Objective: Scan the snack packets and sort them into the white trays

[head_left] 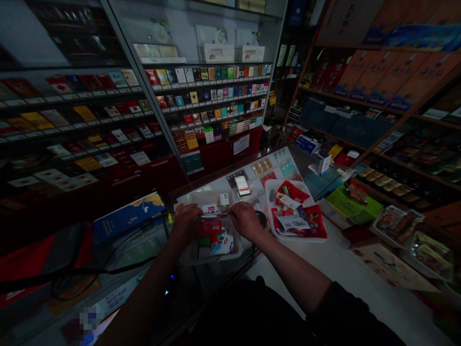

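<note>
Packet (pixel 216 217) spanning the hands, over plastic tub (pixel 212 261) | left hand (pixel 187 218): pinching left end | right hand (pixel 247 220): pinching right end | glass counter's (pixel 216 182) near edge

From here I can see the glass tabletop (pixel 187 188) carrying a white basket (pixel 234 252) of small packets, a lit phone (pixel 242 185) and, well apart from that basket, a blue box (pixel 129 216), while a second white basket (pixel 269 202), heaped with mostly red packages, sits near the phone.
</note>
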Motion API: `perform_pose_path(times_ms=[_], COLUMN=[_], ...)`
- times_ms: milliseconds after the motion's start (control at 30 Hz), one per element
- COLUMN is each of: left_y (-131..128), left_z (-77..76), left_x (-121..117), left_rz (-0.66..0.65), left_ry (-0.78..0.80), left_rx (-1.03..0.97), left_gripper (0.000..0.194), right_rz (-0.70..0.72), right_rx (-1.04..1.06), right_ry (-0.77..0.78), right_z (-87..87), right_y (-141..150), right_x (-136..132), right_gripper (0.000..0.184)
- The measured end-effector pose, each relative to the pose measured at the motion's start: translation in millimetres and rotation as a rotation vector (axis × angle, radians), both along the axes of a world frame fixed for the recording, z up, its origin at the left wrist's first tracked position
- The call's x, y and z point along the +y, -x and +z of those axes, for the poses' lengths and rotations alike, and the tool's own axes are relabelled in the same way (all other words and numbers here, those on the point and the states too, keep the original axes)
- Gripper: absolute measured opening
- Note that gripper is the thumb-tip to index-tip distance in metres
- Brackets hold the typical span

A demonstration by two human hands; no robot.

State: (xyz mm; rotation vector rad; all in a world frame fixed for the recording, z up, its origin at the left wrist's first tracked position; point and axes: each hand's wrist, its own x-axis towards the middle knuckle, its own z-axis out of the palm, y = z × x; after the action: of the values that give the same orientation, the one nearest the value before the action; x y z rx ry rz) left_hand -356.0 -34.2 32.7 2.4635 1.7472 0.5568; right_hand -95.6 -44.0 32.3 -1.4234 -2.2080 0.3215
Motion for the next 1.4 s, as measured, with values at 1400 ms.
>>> perform_pose_path(times_ms=[1400], left_y=[-92], left_z=[-3.6], left_x=[-14], left_rz=[-0.194], left_ry=[0.026], left_rx=[0.038], left_gripper=[0.022], right_rz=[-0.075], right_rx=[-0.125], right_ry=[0.019], right_z=[-20.2], right_y=[-29], right_x=[-63], right_gripper=[0.008])
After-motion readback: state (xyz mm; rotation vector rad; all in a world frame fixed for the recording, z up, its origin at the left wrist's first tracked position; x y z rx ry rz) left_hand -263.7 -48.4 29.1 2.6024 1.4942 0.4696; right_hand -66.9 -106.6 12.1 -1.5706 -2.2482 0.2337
